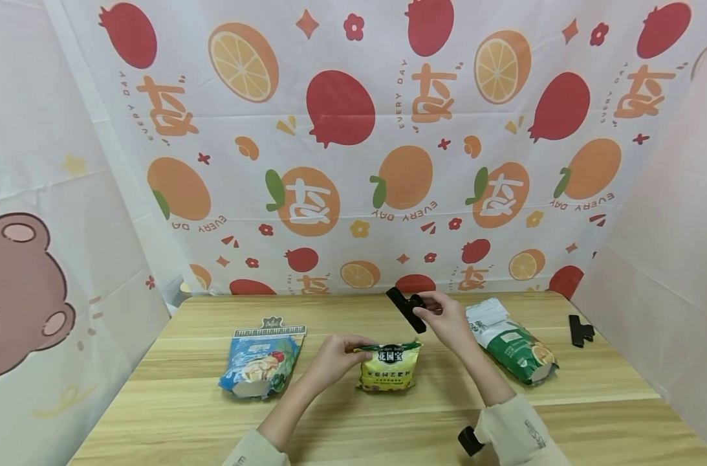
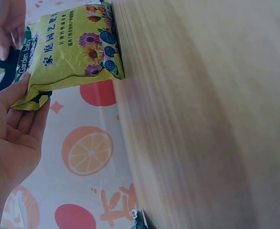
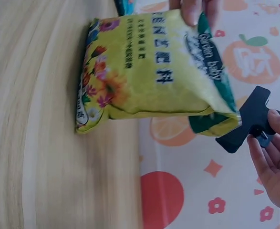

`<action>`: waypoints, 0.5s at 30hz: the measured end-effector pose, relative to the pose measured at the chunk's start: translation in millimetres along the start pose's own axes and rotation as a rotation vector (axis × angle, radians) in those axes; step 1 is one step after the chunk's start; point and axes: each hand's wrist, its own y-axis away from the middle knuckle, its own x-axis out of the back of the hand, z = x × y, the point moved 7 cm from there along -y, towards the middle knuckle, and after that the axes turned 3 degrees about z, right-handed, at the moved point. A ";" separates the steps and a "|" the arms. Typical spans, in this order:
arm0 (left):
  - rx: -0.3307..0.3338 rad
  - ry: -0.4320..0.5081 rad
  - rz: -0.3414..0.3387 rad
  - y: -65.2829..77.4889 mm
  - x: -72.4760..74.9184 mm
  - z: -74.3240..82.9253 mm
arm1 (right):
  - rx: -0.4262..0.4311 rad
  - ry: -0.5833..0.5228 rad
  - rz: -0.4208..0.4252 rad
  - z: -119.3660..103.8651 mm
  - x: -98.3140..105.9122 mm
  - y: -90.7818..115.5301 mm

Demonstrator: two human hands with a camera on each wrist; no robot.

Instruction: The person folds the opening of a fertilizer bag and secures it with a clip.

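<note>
A yellow-green fertilizer bag (image 1: 388,372) stands on the wooden table, its top folded over. My left hand (image 1: 344,353) pinches the bag's upper left corner; in the left wrist view its thumb lies on the front and its fingers go behind. In my right hand (image 1: 443,317) is a black bag clip (image 1: 407,310), gripped by its handles between thumb and fingers. The clip is above and just right of the bag's top edge, tilted. The right wrist view shows the clip (image 3: 248,119) close beside the green folded top of the bag (image 3: 149,71).
At left lies a blue food bag (image 1: 260,366) with a decorated clip (image 1: 271,328) along its top. A green and white bag (image 1: 513,343) lies at right, and another black clip (image 1: 580,330) sits near the right edge. A fruit-print curtain (image 1: 353,175) hangs behind the table.
</note>
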 end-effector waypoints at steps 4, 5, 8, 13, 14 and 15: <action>-0.001 0.002 0.001 0.5 0.0 0.5 | 0.019 -0.067 -0.006 -3.9 5.0 5.3; -0.003 0.001 0.001 0.6 -0.1 0.5 | 0.022 -0.080 -0.010 -4.6 5.8 6.7; -0.006 -0.003 0.005 0.9 -0.4 0.4 | 0.028 -0.115 -0.028 -6.8 7.1 10.8; -0.010 -0.005 0.009 1.6 -0.8 0.2 | 0.032 -0.194 -0.064 -10.4 7.7 16.9; -0.012 -0.005 0.010 1.7 -0.8 0.3 | 0.030 -0.209 -0.069 -11.1 7.9 17.8; -0.013 -0.003 0.011 1.9 -0.8 0.4 | 0.021 -0.226 -0.078 -11.4 7.8 18.9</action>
